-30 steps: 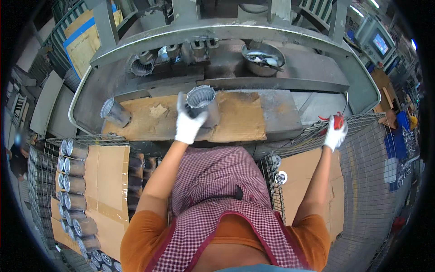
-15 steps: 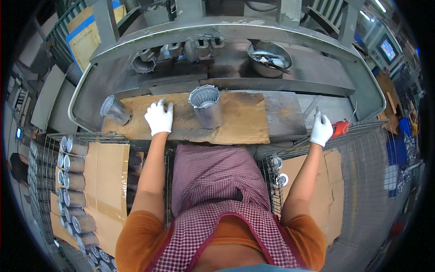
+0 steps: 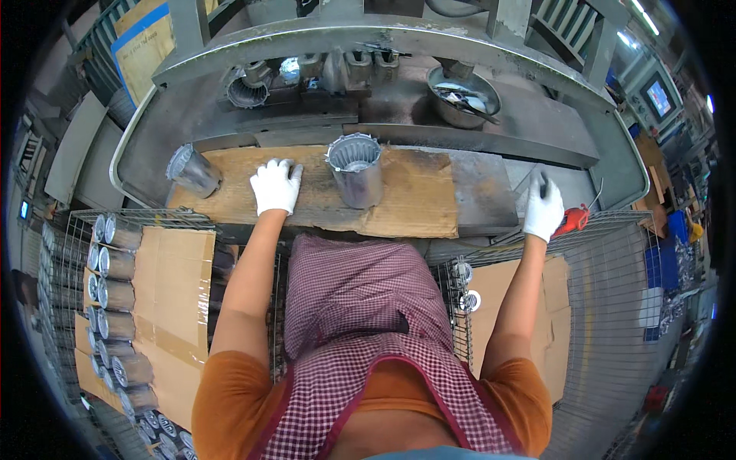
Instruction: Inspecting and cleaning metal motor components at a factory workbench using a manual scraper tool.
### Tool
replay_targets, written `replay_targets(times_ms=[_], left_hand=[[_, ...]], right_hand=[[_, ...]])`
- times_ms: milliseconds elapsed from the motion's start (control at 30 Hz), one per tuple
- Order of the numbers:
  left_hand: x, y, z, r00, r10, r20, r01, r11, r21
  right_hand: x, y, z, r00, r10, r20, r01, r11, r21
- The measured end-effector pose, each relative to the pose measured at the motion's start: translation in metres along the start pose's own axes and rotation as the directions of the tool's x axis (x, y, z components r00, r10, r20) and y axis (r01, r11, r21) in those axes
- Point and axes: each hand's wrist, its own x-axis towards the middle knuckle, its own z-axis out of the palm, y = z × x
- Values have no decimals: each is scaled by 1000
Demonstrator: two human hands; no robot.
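My left hand (image 3: 276,187), in a white glove, lies on a scorched cardboard sheet (image 3: 418,195) with its fingers apart, holding nothing. To its right stands an upright grey metal cylinder housing (image 3: 357,172), open at the top, with a ribbed inside and a jagged rim. A second such housing (image 3: 195,172) leans to the left near the sheet's left end. Neither housing is touched. My right hand (image 3: 544,205), also gloved, is raised at the right end of the bench beside a red looped object (image 3: 572,220). Its fingers are slightly bent with a gap between them, and nothing shows in them.
Behind the bench sits a metal bowl (image 3: 462,107) with tools in it. Several metal parts (image 3: 248,92) stand at the back left. A wire basket at the left holds stacked cylinders (image 3: 116,263) and cardboard (image 3: 172,284). Another wire basket (image 3: 606,307) is at the right.
The view has shifted slightly. My left hand's fingers have spread a little on the cardboard. My right hand has moved slightly and its fingers are more bent. Both housings stay in place.
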Motion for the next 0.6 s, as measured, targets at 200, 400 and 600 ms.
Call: replay_targets(times_ms=[200, 400, 600], left_hand=[[2, 0, -2, 1000, -9, 12, 9, 1000, -17], [1, -2, -1, 999, -31, 18, 32, 998, -49], [2, 1, -2, 998, -53, 40, 55, 998, -43]], right_hand=[[45, -97, 29, 932, -337, 132, 357, 918, -176], [61, -114, 69, 847, -379, 373, 382, 922, 70], [35, -152, 53, 883, -453, 123, 352, 812, 466]])
